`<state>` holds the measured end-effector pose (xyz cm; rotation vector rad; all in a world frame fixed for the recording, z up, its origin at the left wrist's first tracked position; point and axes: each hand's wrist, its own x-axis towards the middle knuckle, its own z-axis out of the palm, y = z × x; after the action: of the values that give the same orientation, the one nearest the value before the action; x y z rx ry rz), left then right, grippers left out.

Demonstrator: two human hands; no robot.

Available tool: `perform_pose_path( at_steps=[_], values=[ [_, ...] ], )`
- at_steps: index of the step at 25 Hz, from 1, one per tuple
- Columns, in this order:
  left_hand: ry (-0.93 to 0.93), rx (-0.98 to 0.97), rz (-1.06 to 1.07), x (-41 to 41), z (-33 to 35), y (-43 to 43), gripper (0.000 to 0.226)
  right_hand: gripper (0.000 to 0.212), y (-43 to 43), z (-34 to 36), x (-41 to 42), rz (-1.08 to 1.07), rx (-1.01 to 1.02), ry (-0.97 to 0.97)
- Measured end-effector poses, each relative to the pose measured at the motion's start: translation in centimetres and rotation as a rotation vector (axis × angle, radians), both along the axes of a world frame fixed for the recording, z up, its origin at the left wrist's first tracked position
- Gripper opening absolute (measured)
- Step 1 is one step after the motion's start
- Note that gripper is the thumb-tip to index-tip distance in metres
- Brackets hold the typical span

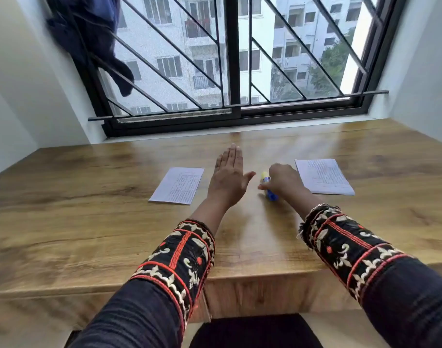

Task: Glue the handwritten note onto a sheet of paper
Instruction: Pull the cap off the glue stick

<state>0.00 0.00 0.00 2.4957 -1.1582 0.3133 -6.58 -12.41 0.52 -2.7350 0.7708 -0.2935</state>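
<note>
Two handwritten papers lie on the wooden table: one note left of centre, another sheet to the right. Between them is a blue glue stick with a yellow cap. My right hand curls its fingers round the glue stick, low over the table. My left hand is flat with straight fingers, palm down, just right of the left note and holding nothing. It is apart from the glue stick.
The table runs up to a barred window at the back. White walls close in on both sides. A dark cloth hangs on the bars at upper left. The table's front edge has a step near my forearms.
</note>
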Motion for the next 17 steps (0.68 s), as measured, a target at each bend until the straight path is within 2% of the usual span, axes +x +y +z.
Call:
perform_pose_path(
  at_steps=[2, 5, 10, 12, 17],
  values=[
    [0.018, -0.022, 0.005, -0.1, 0.1, 0.1, 0.068, 0.034, 0.1, -0.1, -0.1, -0.034, 0.036, -0.006],
    [0.079, -0.083, -0.014, -0.6, -0.1, 0.0, 0.065, 0.031, -0.2, -0.3, -0.3, -0.071, 0.201, -0.084],
    [0.35, -0.403, 0.022, -1.9, 1.1, -0.2, 0.05, 0.024, 0.1, 0.8, -1.0, 0.002, 0.727, -0.473],
    [0.483, -0.538, 0.004, -2.5, 1.8, -0.4, 0.042, 0.022, 0.5, 1.3, -1.1, 0.069, 0.868, -0.545],
    [0.653, -0.799, -0.033, -3.5, 2.5, -0.7, 0.02, 0.014, 0.8, 2.7, -1.5, 0.2, 0.858, -0.612]
  ],
)
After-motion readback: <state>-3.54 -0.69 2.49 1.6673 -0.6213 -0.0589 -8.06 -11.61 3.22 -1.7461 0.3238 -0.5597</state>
